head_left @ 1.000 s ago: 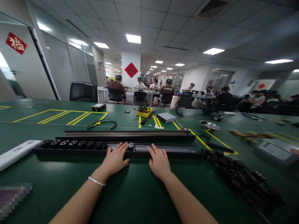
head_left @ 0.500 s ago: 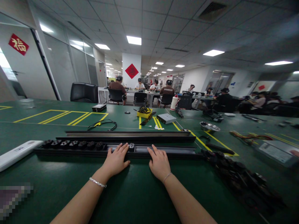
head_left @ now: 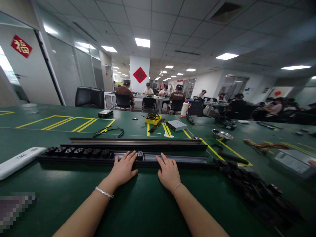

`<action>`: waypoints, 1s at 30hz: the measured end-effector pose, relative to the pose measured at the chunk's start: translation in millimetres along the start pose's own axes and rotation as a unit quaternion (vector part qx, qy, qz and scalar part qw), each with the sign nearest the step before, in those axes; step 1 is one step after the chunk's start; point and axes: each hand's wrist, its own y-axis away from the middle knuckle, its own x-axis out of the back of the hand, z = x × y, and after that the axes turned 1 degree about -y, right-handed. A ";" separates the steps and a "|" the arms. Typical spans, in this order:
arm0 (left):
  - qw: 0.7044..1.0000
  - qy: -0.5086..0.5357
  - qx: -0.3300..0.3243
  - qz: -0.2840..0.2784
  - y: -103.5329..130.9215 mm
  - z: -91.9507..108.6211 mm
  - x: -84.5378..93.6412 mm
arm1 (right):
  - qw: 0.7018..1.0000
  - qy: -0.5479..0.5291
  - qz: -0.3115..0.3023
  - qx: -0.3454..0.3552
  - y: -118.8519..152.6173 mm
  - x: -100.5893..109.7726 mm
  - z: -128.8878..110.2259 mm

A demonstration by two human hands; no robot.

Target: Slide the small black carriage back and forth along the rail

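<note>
Across the table in front of me lies a long black channel-shaped housing (head_left: pixel 81 161) with a pale inner strip. Several black socket-like modules (head_left: pixel 88 152) sit in a row in its left part. A single module (head_left: pixel 140 155) is set apart near the middle. My left hand (head_left: pixel 123 168) rests on the housing just left of that module, fingers extended and holding nothing. Farther right, my right hand (head_left: pixel 169 171) lies over the housing's front edge, its fingers apart and its index finger at the pale strip. A second long black rail (head_left: pixel 133 142) lies behind, parallel to the housing.
A dark heap of parts (head_left: pixel 256 184) lies at right, near a metal box (head_left: pixel 293 163). A white elongated case (head_left: pixel 21 163) is at left. Behind the rails are a cable (head_left: pixel 111 132), a yellow tray (head_left: pixel 151 119) and a metal bowl (head_left: pixel 222 134). People sit at far tables.
</note>
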 end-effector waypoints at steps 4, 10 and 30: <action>1.000 -0.004 0.002 -0.002 -0.1 -0.1 -0.7 | 1.000 -0.004 -0.001 -0.001 -0.3 0.6 -0.6; 1.000 -0.006 0.005 0.003 -0.7 0.2 -4.2 | 1.000 0.001 0.000 -0.001 -0.3 -0.9 0.0; 1.000 -0.020 0.009 0.003 -2.4 2.1 -8.6 | 1.000 -0.003 0.006 0.001 -0.9 0.3 -0.7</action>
